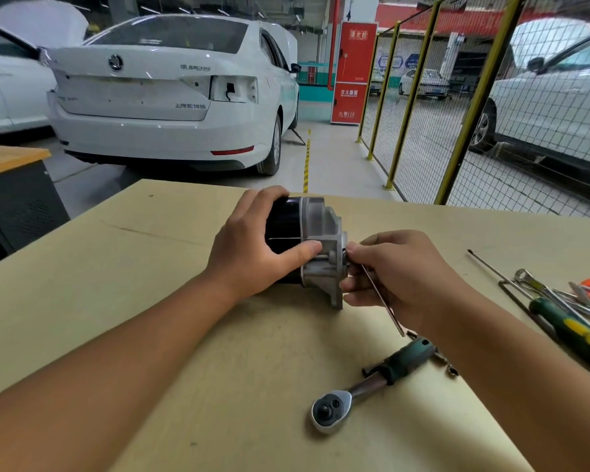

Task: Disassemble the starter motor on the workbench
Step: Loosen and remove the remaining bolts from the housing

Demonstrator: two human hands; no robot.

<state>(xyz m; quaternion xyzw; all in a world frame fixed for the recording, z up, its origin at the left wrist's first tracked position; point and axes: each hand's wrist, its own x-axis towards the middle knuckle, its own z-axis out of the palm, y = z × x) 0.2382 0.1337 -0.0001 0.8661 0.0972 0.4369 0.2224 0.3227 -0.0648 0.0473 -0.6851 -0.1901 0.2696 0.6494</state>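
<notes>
Two hands work on the starter motor (pixel 304 247), which lies on its side near the middle of the workbench (pixel 150 267), long axis running left to right, black body to the left and grey cast nose housing pointing right. The left hand (pixel 252 247) wraps the black body, thumb across its front. The right hand (pixel 399 277), touching the housing's right end, pinches a thin rod (pixel 382 301) in closed fingers. It looks heavy, rigid and smooth, so the wide body seems the surest hold. A ratchet (pixel 365 386) lies nearer than the motor.

both hands (pixel 252 243) (pixel 399 277) in closed grip
</notes>
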